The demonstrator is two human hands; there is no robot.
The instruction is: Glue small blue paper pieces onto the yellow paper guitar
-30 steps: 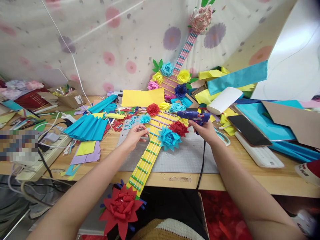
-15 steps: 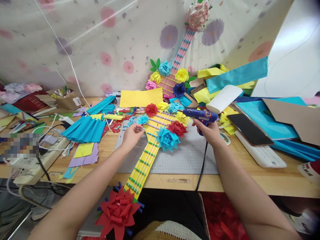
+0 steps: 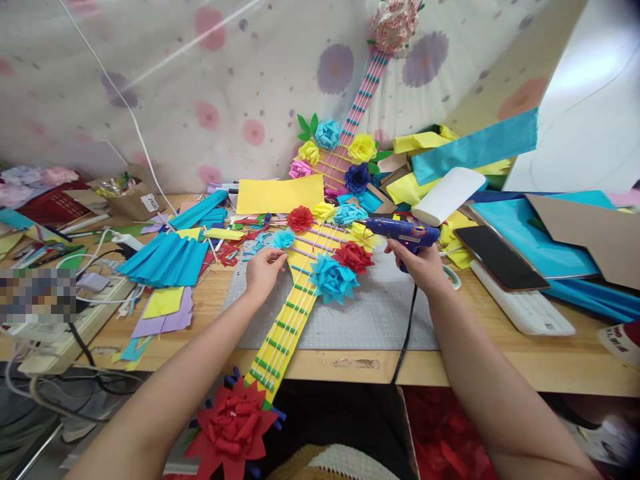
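While left fingers (image 3: 276, 254) pinch, right fingers (image 3: 399, 251) grip glue-gun (image 3: 404, 231).

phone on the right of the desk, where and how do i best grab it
Probably across the middle, from above, thumb on the near long edge: the phone lies screen up, partly over the white slab, and looks narrow enough to span. The blue sheet lies close to its far edge, leaving fingertips less room there.
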